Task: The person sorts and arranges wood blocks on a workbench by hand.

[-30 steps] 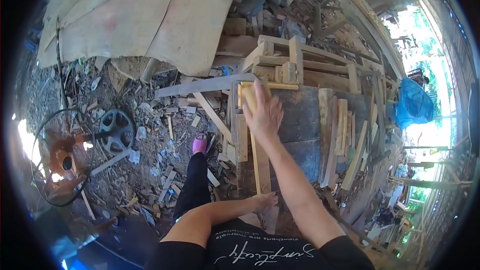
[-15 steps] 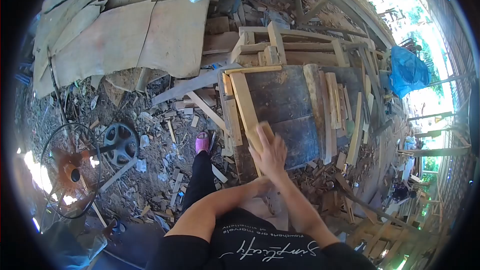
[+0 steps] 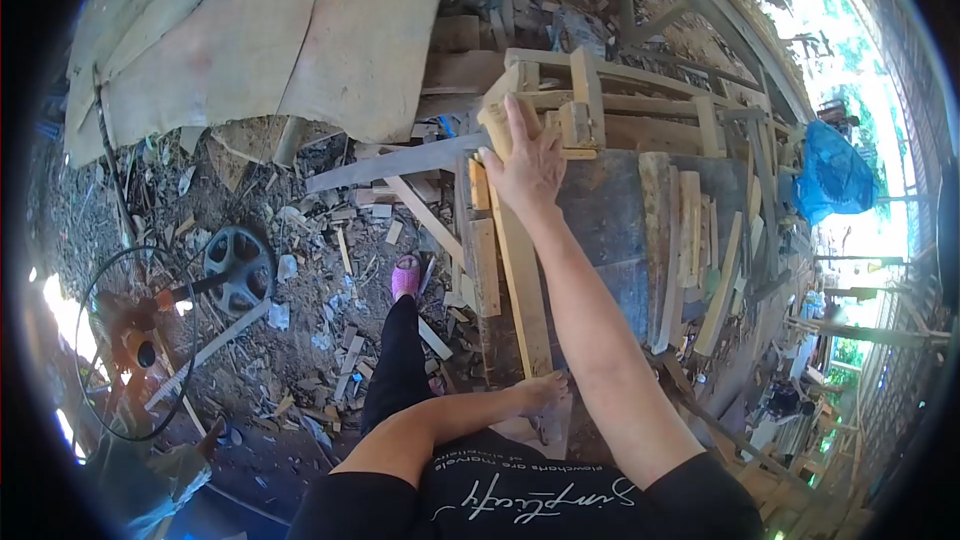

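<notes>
My right hand (image 3: pixel 532 168) is stretched far forward, with its fingers over a tan sanding block (image 3: pixel 497 125) at the far end of a long wooden plank (image 3: pixel 518 280). The plank lies lengthwise on a dark wooden bench top (image 3: pixel 590 205), close to its left edge. At the plank's near end, by my body, my left hand (image 3: pixel 543 393) is closed on the wood; its fingertips are partly hidden. A short yellowish strip (image 3: pixel 479 185) and another wood piece (image 3: pixel 485 265) lie along the bench's left edge.
Wooden frame pieces (image 3: pixel 588 90) stand beyond the bench, and several slats (image 3: pixel 690 225) lie on its right. Wood scraps cover the ground. A fan (image 3: pixel 140 350) stands at left, a large sheet (image 3: pixel 270 60) lies at far left, and a blue bag (image 3: pixel 835 172) hangs at right.
My right hand has moved forward along the plank with the sanding block, from its middle to the far end. My left hand stays by the near end. The view has shifted slightly.
</notes>
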`<state>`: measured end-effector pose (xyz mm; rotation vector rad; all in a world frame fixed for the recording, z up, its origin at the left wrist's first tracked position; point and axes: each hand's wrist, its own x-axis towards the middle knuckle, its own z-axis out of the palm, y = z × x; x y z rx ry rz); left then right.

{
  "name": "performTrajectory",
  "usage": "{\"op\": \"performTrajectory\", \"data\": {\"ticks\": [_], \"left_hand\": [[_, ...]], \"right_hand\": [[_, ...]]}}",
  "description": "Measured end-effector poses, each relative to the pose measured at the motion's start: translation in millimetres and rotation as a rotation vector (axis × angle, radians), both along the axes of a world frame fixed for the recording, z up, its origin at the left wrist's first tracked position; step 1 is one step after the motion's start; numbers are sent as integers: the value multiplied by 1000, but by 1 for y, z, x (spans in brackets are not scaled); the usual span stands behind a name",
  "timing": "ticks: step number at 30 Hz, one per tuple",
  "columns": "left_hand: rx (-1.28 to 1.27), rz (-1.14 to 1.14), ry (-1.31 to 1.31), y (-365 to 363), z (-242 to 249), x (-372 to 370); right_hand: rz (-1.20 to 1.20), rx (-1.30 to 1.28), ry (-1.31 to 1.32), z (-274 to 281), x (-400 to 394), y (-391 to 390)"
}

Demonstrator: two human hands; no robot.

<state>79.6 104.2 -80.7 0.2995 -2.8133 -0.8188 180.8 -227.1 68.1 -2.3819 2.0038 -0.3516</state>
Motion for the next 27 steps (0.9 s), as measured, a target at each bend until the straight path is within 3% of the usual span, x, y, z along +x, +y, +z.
{"op": "performTrajectory", "data": {"ticks": [2,4,7,12,15,20,22,27], "left_hand": [[10,-40,-63,-9,14,6],[-51,-117,-138,-20,36,20],[-55,-79,-52,-25,48,27],[335,-18,45,-22,30,13],[431,-16,21,-22,30,13],[32,-120,-241,-19,28,11],[-88,-115,-163,-12,16,4],[-37,-119,-69,-12,7,2]], "right_hand": [[0,-133,1,-2,-19,22],[23,87,-13,0,-44,72],[20,127,4,3,-90,163],[-27,200,-4,-4,-133,261],[-20,175,-6,-7,-111,219],[60,42,-42,1,-31,59],[68,19,-68,0,-9,10],[52,19,13,1,-19,30]]}}
